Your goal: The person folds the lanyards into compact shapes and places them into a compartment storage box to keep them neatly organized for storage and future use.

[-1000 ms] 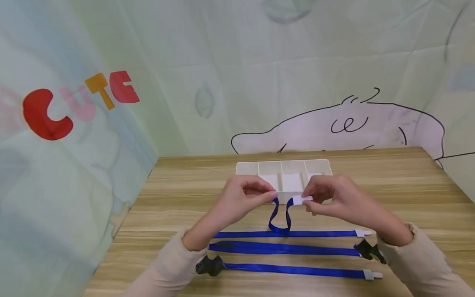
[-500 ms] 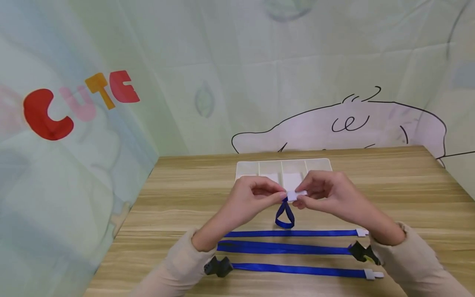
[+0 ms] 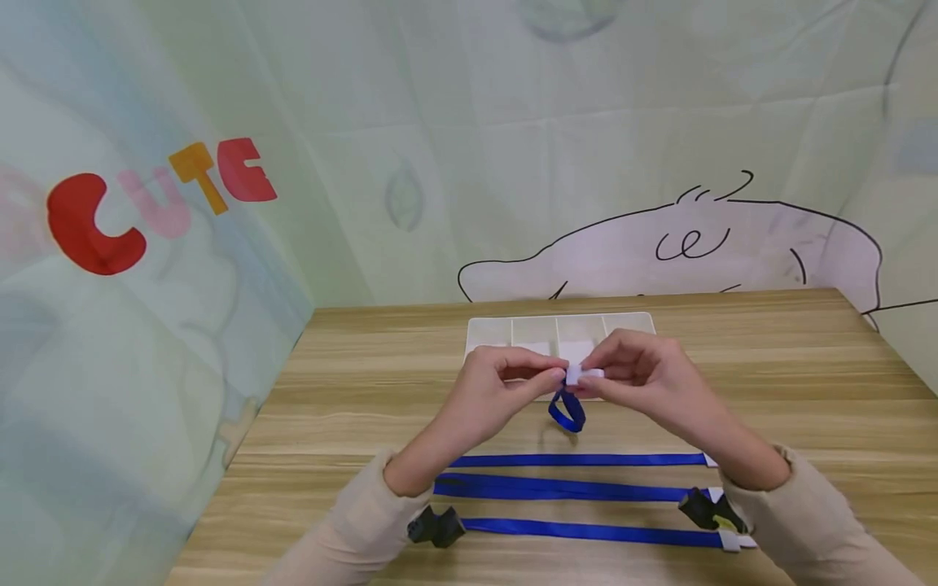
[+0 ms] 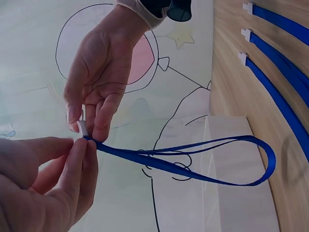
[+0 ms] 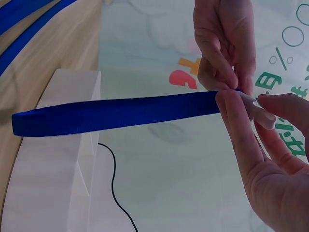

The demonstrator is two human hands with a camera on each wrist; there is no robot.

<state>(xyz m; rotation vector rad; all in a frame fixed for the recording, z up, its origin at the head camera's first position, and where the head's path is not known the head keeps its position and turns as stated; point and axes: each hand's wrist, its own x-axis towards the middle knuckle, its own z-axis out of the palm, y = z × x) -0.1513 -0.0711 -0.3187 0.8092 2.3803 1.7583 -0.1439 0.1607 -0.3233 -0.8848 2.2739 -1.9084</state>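
Wooden table [image 3: 352, 391] with a cartoon-print sheet behind it, and just above the white divided tray [image 3: 491, 330] hangs a short blue strap [image 3: 567, 413] folded into a loop, its two ends brought together. The left hand [image 3: 498, 382] pinches one end and the right hand [image 3: 637, 374] pinches the white clip end [image 3: 586, 374]; looks like mid-fold, so next they'd need to keep the ends lined up. Three more blue straps [image 3: 572, 491] lie flat nearer the person.

Both hands' fingers [image 4: 79, 159] pinch the looped blue strap [image 4: 193, 164].
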